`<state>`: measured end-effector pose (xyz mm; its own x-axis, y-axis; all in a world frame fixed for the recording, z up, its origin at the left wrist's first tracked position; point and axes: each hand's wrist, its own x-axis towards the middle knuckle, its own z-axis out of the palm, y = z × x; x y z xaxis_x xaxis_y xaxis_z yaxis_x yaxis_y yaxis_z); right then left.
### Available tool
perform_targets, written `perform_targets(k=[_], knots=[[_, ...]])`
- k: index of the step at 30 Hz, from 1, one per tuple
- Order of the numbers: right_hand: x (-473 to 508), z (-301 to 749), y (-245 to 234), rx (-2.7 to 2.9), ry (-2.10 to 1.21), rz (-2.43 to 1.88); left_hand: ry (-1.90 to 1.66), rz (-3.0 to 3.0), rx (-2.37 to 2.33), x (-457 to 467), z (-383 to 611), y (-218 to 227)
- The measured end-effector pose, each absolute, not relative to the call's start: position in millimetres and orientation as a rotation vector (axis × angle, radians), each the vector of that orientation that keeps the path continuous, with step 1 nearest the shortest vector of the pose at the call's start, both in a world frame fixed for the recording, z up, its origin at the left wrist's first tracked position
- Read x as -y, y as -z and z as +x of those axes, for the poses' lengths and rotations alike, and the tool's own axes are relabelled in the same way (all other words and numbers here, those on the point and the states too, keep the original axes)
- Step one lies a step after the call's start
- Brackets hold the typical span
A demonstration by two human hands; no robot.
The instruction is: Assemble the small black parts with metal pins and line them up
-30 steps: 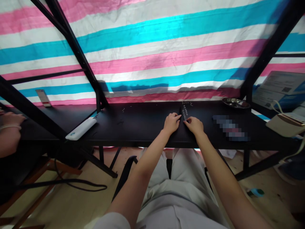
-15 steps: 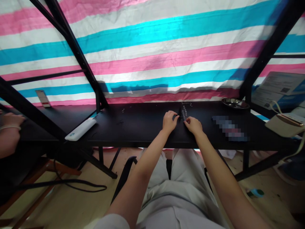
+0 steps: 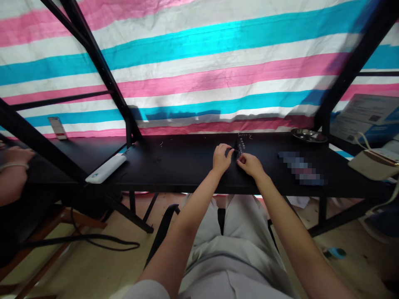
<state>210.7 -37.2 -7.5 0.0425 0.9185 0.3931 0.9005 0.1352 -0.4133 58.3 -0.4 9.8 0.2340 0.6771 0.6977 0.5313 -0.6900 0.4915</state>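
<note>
A thin strip with a row of small, clear, bead-like bumps [image 3: 241, 144] lies on the black table in front of me, its far end bending to the right. My right hand [image 3: 251, 164] is closed in a pinch at the near end of this strip. Just to the left of it, my left hand [image 3: 222, 158] curls with thumb and forefinger close together, beside a small dark piece along the strip's left side. What those left fingertips hold is too small and dark to make out.
The black table [image 3: 174, 166] carries a long white device [image 3: 106, 169] at left, a shiny metal dish [image 3: 308, 135] and a pixelated item [image 3: 301, 168] at right. A pale bag [image 3: 372, 163] hangs at the right end. Another person's hand [image 3: 19, 155] is at far left.
My right hand has shifted slightly left, closer to my left hand, along the near end of the strip. My left hand has hardly moved.
</note>
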Motion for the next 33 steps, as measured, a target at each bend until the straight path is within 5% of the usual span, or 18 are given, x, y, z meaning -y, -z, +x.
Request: perform_targets(k=[33], knots=[[37,204,9,1.629,0.065,-1.447,-1.460,2.598,-0.852,14,61,-13]])
